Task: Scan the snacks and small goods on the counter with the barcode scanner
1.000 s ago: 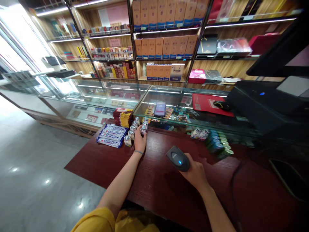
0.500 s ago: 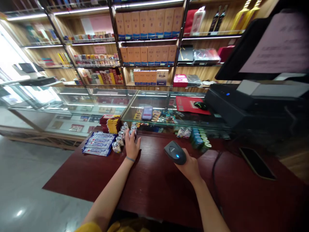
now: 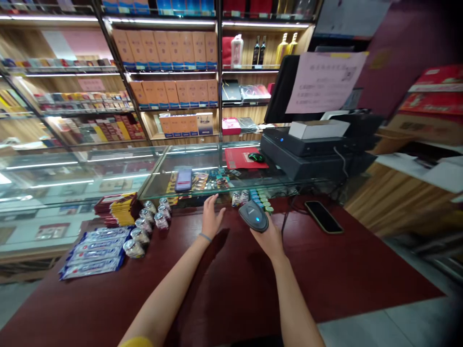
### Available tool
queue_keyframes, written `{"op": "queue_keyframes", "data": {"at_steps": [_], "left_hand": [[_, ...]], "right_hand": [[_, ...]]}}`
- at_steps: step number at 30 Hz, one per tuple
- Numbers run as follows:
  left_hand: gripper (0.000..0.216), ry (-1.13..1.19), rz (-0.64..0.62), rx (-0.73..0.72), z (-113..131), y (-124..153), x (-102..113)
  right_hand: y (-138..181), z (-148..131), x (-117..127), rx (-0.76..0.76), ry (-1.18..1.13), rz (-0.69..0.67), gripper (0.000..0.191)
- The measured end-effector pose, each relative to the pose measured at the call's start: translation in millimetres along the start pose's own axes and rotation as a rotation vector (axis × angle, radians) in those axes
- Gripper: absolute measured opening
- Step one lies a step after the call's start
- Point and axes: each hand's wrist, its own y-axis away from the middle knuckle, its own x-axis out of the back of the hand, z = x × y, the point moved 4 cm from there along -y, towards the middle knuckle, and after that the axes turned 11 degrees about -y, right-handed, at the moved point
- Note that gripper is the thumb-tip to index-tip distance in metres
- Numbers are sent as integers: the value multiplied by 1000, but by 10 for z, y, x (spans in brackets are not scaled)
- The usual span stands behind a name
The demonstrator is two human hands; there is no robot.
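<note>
My right hand [image 3: 269, 239] is wrapped round the handle of a dark grey barcode scanner [image 3: 253, 216] with a blue light on top. Over the dark red counter [image 3: 231, 294], my left hand [image 3: 212, 217] holds nothing, its fingers stretched forward and the thumb apart. To its left stand small clear-lidded bottles [image 3: 139, 235] in two rows. Beyond the scanner are two similar bottles [image 3: 240, 197] and several blue and green cans [image 3: 261, 200], partly hidden by the scanner.
Blue-and-white packets [image 3: 97, 251] lie at the left, before red and yellow packs [image 3: 117, 209]. A phone [image 3: 323, 217] lies at the right near a black cable. Behind the counter are a glass case [image 3: 152, 168], a mouse [image 3: 256, 157] on a red mat, and a monitor [image 3: 284, 89].
My left hand has moved right, away from the small bottles, towards the scanner. My right hand still holds the scanner. The view has turned to the right.
</note>
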Motion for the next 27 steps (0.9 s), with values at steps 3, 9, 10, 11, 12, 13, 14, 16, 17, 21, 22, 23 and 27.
{"op": "queue_keyframes", "data": {"at_steps": [3,9,10,11,12,13,14,16,17,21,22,23,27], "left_hand": [[57,43,-31,-5,58,-45,-327],[60,72,-79,23,141,-105,-741],[60,76,-88,26,144,-116,-791],[61,80,-95,28,144,-126,-836],[61,83,-101,31,139,-135,-876],[61,85,-105,36,131,-144,-911],[60,87,-111,40,120,-151,-942],[58,92,-122,42,97,-162,-993],[57,95,-127,38,86,-167,-1014],[50,112,-122,41,40,-184,-1054],[48,116,-117,49,30,-185,-1048],[46,122,-112,59,23,-184,-1031],[43,205,-86,127,4,-133,-815]], "right_hand": [[-37,94,93,-51,-8,46,40],[-74,237,220,-60,-7,96,44],[-74,253,229,-66,-1,101,44],[-72,266,233,-71,3,105,44],[-70,275,234,-73,2,107,45],[-68,281,233,-70,-6,110,45],[-66,285,231,-63,-17,114,46],[-62,291,224,-48,-38,120,46],[-61,294,222,-47,-43,123,46],[-61,299,208,-71,-41,116,44],[-61,296,203,-77,-40,110,43],[-62,290,197,-81,-40,104,42],[-53,241,182,-77,-26,87,39]]}}
